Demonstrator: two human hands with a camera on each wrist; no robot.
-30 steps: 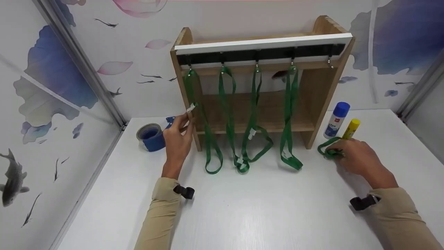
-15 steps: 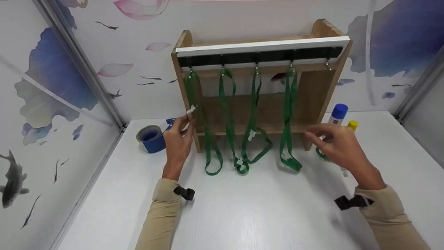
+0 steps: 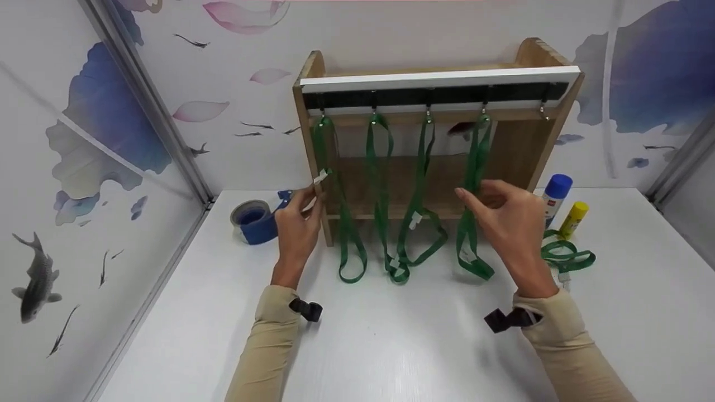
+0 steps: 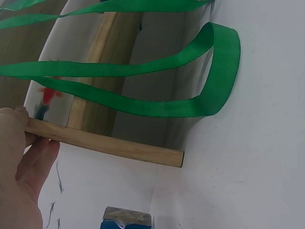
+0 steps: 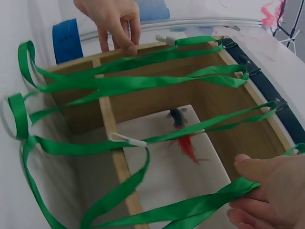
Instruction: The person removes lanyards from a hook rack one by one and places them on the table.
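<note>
Both arms reach forward: the left hand [image 3: 296, 226] grips with curled fingers, while the right hand [image 3: 511, 223] pinches between thumb and fingers.

Right hand [image 3: 511, 215] has left the loose green strap [image 3: 564, 258] near the desk's right edge, beside the yellow glue stick [image 3: 573, 219], where it gripped it a second ago. Strap now lies free on the desk [image 3: 391, 346]. Hand has moved left and up to the shelf front, fingers pinching the fourth hanging strap [image 3: 472, 190], the rightmost one hung. Camera view shifted slightly, shelf [image 3: 536, 145] now sits further right in frame.
</note>
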